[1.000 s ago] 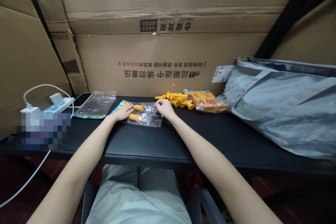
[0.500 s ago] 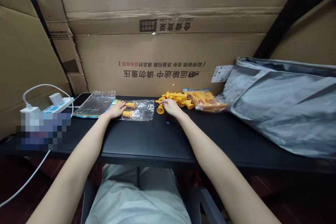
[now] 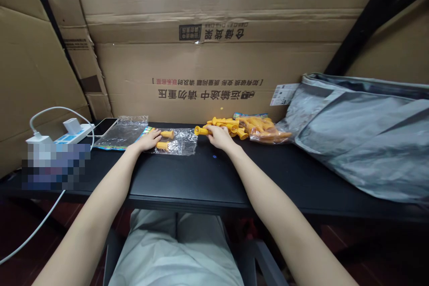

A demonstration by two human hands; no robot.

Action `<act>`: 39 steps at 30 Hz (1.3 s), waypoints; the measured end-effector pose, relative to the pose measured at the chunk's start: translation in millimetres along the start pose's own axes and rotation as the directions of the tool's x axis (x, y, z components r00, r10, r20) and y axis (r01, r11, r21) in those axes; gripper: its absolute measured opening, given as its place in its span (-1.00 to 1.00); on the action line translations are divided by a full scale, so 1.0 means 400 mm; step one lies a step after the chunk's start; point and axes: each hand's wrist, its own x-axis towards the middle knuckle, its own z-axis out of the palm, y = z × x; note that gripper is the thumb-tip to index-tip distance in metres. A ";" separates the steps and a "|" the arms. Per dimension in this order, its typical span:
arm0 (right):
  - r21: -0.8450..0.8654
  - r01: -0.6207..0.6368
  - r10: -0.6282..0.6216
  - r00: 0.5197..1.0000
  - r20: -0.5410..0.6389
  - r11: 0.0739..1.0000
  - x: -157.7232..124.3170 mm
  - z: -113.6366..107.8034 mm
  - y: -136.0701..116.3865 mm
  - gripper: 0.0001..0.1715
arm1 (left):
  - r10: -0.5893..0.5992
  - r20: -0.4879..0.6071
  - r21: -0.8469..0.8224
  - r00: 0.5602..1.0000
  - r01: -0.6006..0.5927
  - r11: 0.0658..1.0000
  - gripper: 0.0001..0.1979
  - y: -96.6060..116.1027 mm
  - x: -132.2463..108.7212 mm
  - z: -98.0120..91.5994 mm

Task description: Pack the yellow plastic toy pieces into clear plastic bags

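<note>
My right hand is closed on a yellow plastic piece that sticks out to its left, just in front of a loose pile of the same yellow pieces. My left hand rests on the left end of a clear plastic bag lying flat on the black table; its fingers lie flat and spread. Two yellow pieces sit in the bag right by my left fingertips. A fuller bag of yellow pieces lies right of the pile.
An empty clear bag and a phone lie at the left, beside a white power strip with a charger and cable. A large grey bag covers the table's right side. Cardboard boxes wall off the back.
My right hand left the clear bag, reached right to the pile and picked up a yellow piece. My left hand and the bag slid slightly left and back.
</note>
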 end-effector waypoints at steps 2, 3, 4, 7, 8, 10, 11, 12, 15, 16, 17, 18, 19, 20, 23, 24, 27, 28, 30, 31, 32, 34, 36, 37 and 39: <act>-0.005 0.022 -0.022 0.999 0.043 1.000 -0.002 -0.010 -0.013 -0.71 | 0.002 0.003 0.005 1.000 -0.002 1.000 -0.36 -0.001 0.000 0.002; -0.013 0.030 -0.029 0.996 0.080 0.999 -0.003 -0.012 -0.021 -0.73 | 0.004 0.003 0.007 1.000 -0.004 1.000 -0.36 -0.001 -0.001 0.002; -0.021 0.038 -0.036 0.992 0.118 0.999 -0.005 -0.012 -0.030 -0.74 | 0.006 0.002 0.005 1.000 -0.007 1.000 -0.37 0.000 -0.001 0.004; -0.022 0.051 -0.047 0.982 0.182 0.998 -0.008 -0.003 -0.054 -0.74 | 0.017 0.000 -0.013 1.000 -0.017 1.000 -0.41 0.010 -0.004 0.007; -0.008 0.047 -0.044 0.982 0.185 0.999 -0.009 0.002 -0.061 -0.72 | 0.019 -0.002 -0.019 1.000 -0.019 1.000 -0.41 0.016 -0.006 0.008; 0.030 0.019 -0.024 0.984 0.175 0.999 -0.010 0.011 -0.074 -0.69 | 0.013 -0.006 -0.027 1.000 -0.013 1.000 -0.40 0.032 -0.010 0.010; 0.048 0.001 -0.009 0.986 0.168 0.999 -0.011 0.013 -0.079 -0.68 | 0.005 -0.005 -0.028 1.000 -0.005 1.000 -0.40 0.042 -0.012 0.011; 0.064 -0.017 0.006 0.987 0.160 0.998 -0.012 0.015 -0.084 -0.68 | -0.003 0.002 -0.027 1.000 0.003 1.000 -0.39 0.052 -0.015 0.011; 0.071 -0.073 0.063 0.988 0.141 0.995 -0.016 0.011 -0.097 -0.74 | -0.006 0.042 -0.024 0.999 0.007 1.000 -0.40 0.082 -0.023 0.012; 0.058 -0.092 0.084 0.988 0.132 0.994 -0.018 0.008 -0.101 -0.77 | 0.006 0.051 -0.022 0.999 -0.005 1.000 -0.41 0.090 -0.025 0.011; 0.041 -0.112 0.106 0.987 0.121 0.993 -0.019 0.006 -0.105 -0.79 | 0.022 0.056 -0.020 0.998 -0.021 1.000 -0.43 0.097 -0.026 0.011; 0.021 -0.129 0.126 0.986 0.109 0.991 -0.021 0.004 -0.109 -0.81 | 0.038 0.058 -0.020 0.998 -0.037 0.999 -0.45 0.101 -0.027 0.012; 0.003 -0.144 0.143 0.985 0.099 0.990 -0.022 0.002 -0.113 -0.81 | 0.053 0.058 -0.019 0.997 -0.052 0.998 -0.47 0.104 -0.027 0.012; -0.011 -0.158 0.158 0.983 0.091 0.987 -0.023 0.002 -0.116 -0.81 | 0.064 0.059 -0.018 0.996 -0.063 0.998 -0.49 0.105 -0.026 0.013; -0.026 -0.187 0.189 0.979 0.078 0.982 -0.026 0.004 -0.125 -0.79 | 0.070 0.053 -0.012 0.996 -0.069 0.998 -0.54 0.101 -0.023 0.016; -0.023 -0.194 0.195 0.978 0.074 0.981 -0.027 0.005 -0.127 -0.79 | 0.069 0.051 -0.011 0.996 -0.069 0.998 -0.55 0.100 -0.022 0.017; -0.013 -0.222 0.222 0.973 0.066 0.975 -0.028 0.006 -0.132 -0.76 | 0.066 0.048 -0.021 0.997 -0.065 0.998 -0.56 0.099 -0.022 0.015; -0.011 -0.234 0.234 0.970 0.065 0.972 -0.028 0.005 -0.133 -0.75 | 0.067 0.048 -0.028 0.997 -0.066 0.997 -0.56 0.099 -0.023 0.014; -0.005 -0.259 0.259 0.964 0.064 0.966 -0.028 0.002 -0.135 -0.74 | 0.076 0.051 -0.041 0.996 -0.074 0.996 -0.56 0.101 -0.025 0.012; -0.002 -0.270 0.269 0.961 0.064 0.963 -0.028 0.001 -0.135 -0.74 | 0.082 0.052 -0.045 0.995 -0.080 0.996 -0.56 0.102 -0.026 0.011; 0.002 -0.277 0.277 0.959 0.062 0.961 -0.028 -0.001 -0.135 -0.74 | 0.086 0.053 -0.048 0.995 -0.083 0.995 -0.57 0.102 -0.026 0.011; 0.009 -0.275 0.274 0.960 0.060 0.961 -0.029 -0.004 -0.134 -0.75 | 0.082 0.053 -0.049 0.995 -0.079 0.996 -0.58 0.102 -0.026 0.012; 0.018 -0.253 0.252 0.966 0.062 0.967 -0.030 -0.003 -0.134 -0.75 | 0.073 0.051 -0.052 0.996 -0.070 0.996 -0.57 0.102 -0.025 0.015; 0.022 -0.237 0.236 0.970 0.065 0.971 -0.031 -0.001 -0.135 -0.75 | 0.073 0.050 -0.052 0.996 -0.070 0.996 -0.56 0.102 -0.025 0.017; 0.031 -0.206 0.203 0.976 0.078 0.978 -0.032 0.007 -0.138 -0.76 | 0.080 0.050 -0.050 0.996 -0.078 0.996 -0.54 0.102 -0.024 0.020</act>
